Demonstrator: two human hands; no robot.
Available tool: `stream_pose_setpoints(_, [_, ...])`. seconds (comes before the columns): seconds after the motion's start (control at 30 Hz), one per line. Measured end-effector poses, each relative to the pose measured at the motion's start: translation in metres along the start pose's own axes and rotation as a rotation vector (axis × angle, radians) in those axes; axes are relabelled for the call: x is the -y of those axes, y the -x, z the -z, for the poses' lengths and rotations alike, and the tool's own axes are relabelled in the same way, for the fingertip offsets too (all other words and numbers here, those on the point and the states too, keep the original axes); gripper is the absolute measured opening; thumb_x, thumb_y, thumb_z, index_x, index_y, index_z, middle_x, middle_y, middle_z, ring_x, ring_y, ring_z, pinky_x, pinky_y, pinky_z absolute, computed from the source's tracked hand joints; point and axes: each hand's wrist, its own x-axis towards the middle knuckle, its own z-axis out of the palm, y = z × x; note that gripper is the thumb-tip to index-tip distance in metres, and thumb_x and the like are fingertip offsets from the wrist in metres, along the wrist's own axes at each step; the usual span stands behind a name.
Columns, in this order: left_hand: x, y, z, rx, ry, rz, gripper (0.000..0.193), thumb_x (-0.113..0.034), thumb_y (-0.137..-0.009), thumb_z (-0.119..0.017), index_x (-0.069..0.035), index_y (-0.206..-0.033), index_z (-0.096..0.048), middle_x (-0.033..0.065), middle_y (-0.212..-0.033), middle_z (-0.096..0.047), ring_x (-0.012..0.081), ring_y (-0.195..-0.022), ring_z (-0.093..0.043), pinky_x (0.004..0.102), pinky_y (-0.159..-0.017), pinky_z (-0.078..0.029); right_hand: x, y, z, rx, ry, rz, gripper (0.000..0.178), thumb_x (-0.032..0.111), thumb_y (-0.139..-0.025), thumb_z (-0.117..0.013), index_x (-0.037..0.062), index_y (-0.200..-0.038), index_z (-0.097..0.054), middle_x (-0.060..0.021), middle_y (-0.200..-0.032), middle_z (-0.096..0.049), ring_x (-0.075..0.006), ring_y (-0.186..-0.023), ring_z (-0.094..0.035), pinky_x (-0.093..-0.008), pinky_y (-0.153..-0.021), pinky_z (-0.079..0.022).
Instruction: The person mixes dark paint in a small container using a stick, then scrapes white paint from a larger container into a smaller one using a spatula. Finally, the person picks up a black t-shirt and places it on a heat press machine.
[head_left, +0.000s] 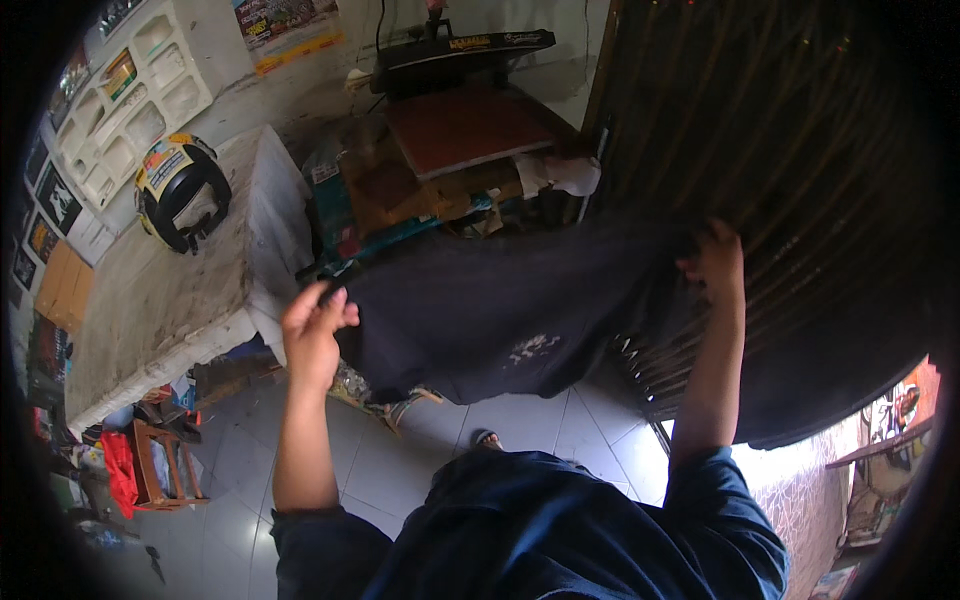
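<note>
A dark, nearly black cloth garment (470, 310), probably a T-shirt, hangs stretched out between my two hands. A small pale print shows low on its right half. My left hand (315, 325) pinches its upper left edge. At the upper right, my right hand (718, 262) grips the other end, with fingers curled over the fabric. The cloth sags in the middle, above the tiled floor, and covers the lower part of the cluttered stand behind it. Part of its right end merges with the dark slatted shutter, so its exact edge there is hard to make out.
To the left stands a worn, pale counter (190, 290) with a helmet (182, 192) on it. A cluttered stand carries a reddish-brown board (465, 130). The dark slatted shutter (790, 180) rises close on the right. A small wooden rack (165, 465) sits at lower left.
</note>
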Motion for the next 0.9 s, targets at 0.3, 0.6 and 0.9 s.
stream_pose_setpoints(0.3, [-0.051, -0.21, -0.104, -0.379, -0.456, -0.973, 0.028, -0.012, -0.087, -0.056, 0.004, -0.11, -0.053, 0.0153, -0.103, -0.057, 0.0207, -0.091, -0.058, 0.0301, -0.08, -0.047, 0.104, -0.245, -0.085, -0.074, -0.702, 0.501, 0.043, 0.002, -0.081, -0.054, 0.0, -0.123, -0.044, -0.0153, -0.101, -0.059, -0.0218, -0.092, -0.057, -0.0293, -0.073, -0.05])
stream_pose_setpoints(0.6, [0.061, -0.299, -0.133, -0.645, -1.084, -1.344, 0.045, -0.024, -0.076, -0.059, 0.0, -0.112, -0.047, 0.0216, -0.118, -0.044, 0.038, -0.113, -0.04, 0.0464, -0.097, -0.032, 0.066, -0.382, -0.193, -0.032, -0.587, 0.791, 0.037, -0.012, -0.076, -0.045, 0.0047, -0.108, -0.053, -0.0099, -0.097, -0.06, -0.0206, -0.088, -0.056, -0.0304, -0.08, -0.044])
stream_pose_setpoints(0.9, [0.176, -0.397, -0.145, -0.504, -1.011, -0.969, 0.04, -0.017, -0.078, -0.057, 0.0, -0.112, -0.048, 0.0204, -0.116, -0.044, 0.0357, -0.111, -0.043, 0.0421, -0.094, -0.035, -0.021, -0.517, -0.352, -0.004, -0.281, 0.781, 0.03, -0.006, -0.075, -0.052, 0.0018, -0.103, -0.056, -0.0126, -0.096, -0.061, -0.0278, -0.092, -0.059, -0.0349, -0.085, -0.043])
